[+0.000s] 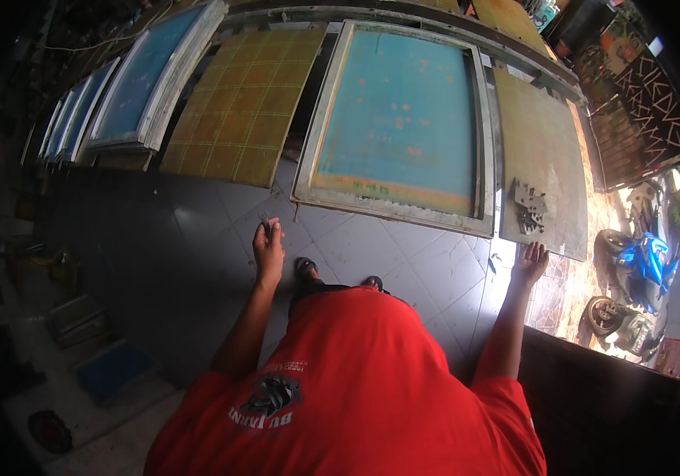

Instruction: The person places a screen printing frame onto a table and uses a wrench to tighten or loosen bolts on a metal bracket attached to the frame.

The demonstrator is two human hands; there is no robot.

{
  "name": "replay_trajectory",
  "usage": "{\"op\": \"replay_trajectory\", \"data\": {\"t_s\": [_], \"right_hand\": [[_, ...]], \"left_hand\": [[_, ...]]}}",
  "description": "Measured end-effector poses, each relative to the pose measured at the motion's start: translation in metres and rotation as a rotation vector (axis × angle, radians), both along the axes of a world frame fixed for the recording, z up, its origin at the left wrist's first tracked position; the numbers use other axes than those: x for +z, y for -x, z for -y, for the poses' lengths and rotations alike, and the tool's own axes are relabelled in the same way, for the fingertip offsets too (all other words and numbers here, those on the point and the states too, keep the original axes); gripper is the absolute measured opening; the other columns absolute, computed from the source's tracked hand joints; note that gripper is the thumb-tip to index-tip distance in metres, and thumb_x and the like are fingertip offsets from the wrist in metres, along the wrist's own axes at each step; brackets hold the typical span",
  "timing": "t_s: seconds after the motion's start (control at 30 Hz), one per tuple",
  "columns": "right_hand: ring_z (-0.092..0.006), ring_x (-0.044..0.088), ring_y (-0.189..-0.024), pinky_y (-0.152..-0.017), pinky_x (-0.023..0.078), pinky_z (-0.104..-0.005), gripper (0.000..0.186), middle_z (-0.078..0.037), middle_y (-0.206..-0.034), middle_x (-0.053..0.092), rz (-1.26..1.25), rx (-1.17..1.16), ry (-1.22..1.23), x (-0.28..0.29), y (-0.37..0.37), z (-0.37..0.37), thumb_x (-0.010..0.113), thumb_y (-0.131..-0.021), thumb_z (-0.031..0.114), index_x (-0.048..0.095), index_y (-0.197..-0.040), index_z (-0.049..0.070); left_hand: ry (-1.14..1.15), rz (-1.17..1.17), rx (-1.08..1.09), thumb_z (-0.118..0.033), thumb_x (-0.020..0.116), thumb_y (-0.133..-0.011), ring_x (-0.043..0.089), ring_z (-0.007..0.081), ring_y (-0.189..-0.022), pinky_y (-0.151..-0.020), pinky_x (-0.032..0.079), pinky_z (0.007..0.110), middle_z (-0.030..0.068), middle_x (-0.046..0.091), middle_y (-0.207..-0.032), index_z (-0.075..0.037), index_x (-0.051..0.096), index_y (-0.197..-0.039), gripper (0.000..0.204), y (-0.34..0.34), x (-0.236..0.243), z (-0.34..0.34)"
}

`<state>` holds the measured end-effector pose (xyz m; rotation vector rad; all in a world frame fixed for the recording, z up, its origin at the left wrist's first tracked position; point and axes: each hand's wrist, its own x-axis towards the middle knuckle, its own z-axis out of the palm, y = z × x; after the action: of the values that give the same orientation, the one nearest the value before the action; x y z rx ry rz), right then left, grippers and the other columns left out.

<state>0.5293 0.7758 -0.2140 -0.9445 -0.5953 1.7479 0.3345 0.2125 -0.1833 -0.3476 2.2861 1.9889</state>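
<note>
My left hand (269, 258) is raised in front of my body, its thumb and fingers pinched on a small greyish metal piece (265, 221) whose kind is too small to make out. To the right, my right hand (530, 265) is at the near edge of a plain tan board (542, 135). Its fingers are apart and slightly bent, with nothing visible in them. Just beyond those fingers, a cluster of dark metal parts (530, 208) lies on the board. A screen-printing frame (305, 189) with blue mesh (395, 111) rests between the two hands, farther out.
Left of the frame is a tan board with a yellowish grid (241, 107); more blue-meshed frames (135, 87) lean beyond it. Grey floor tiles (340, 238) lie below the bench. A blue motorcycle (645, 270) stands at the far right. A dark ledge (594, 397) is near my right arm.
</note>
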Motion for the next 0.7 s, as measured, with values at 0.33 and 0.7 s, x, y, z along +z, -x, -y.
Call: {"op": "replay_trajectory", "data": {"t_s": [0.33, 0.7], "right_hand": [[-0.0139, 0.056, -0.085, -0.080, 0.046, -0.0291, 0.020, -0.007, -0.089, 0.059, 0.298, 1.005, -0.787, 0.140, 0.089, 0.250, 0.052, -0.098, 0.017, 0.058, -0.105, 0.000], [-0.0277, 0.063, -0.081, -0.074, 0.049, -0.0390, 0.023, -0.013, -0.089, 0.066, 0.484, 1.495, -1.077, 0.106, 0.157, 0.373, 0.051, -0.098, 0.021, 0.061, -0.108, 0.002]], "left_hand": [[-0.915, 0.012, -0.145, -0.037, 0.043, -0.101, 0.052, 0.0185, -0.102, -0.100, 0.038, 0.035, 0.0041, 0.053, -0.097, -0.011, 0.050, -0.093, 0.029, -0.014, 0.061, -0.050], [-0.457, -0.047, -0.305, -0.040, 0.035, -0.103, 0.045, 0.0116, -0.106, -0.088, 0.038, 0.030, 0.0023, 0.052, -0.114, -0.010, 0.054, -0.115, 0.038, -0.002, 0.055, -0.044]]}}
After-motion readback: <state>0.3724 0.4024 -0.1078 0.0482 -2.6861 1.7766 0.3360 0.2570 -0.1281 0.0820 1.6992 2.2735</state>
